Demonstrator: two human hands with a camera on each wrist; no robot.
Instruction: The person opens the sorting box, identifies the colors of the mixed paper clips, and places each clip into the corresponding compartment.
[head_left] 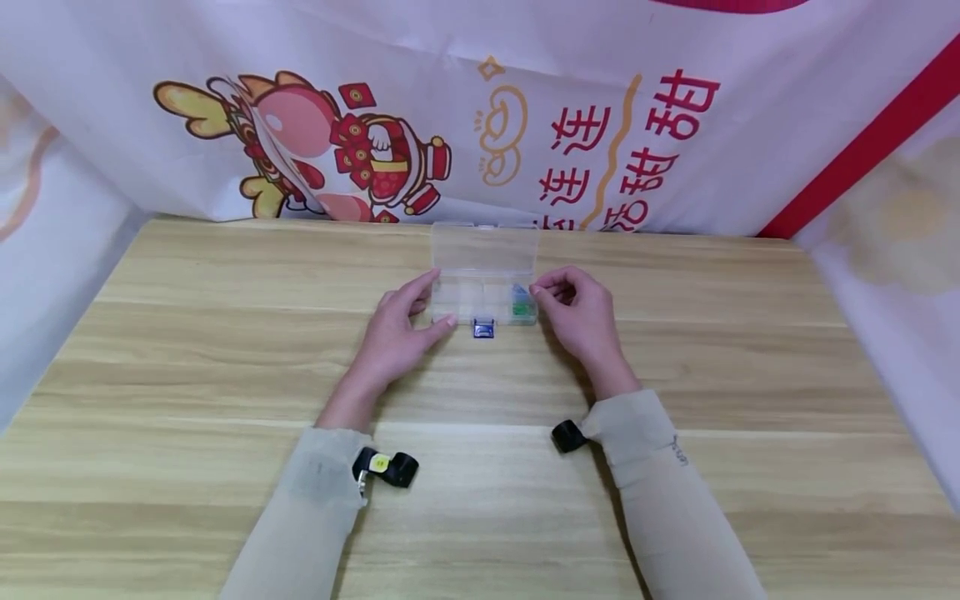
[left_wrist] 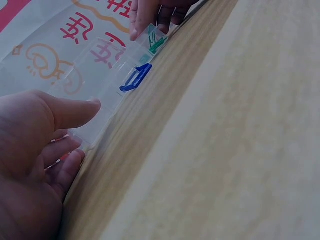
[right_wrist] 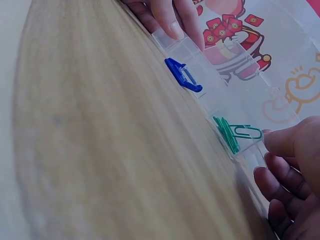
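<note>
Both hands' fingers (head_left: pixel 438 283) flanking clear box (head_left: pixel 484 275)

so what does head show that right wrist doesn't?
Head only: the raised lid of the clear box, both sleeves, the whole wooden table, and the right hand whole at the box's end.

Right wrist only: the green paper clips clearly, lying in an end compartment.

Both: the clear compartment box, its blue latch, the left hand at the other end, and the printed cloth backdrop.
</note>
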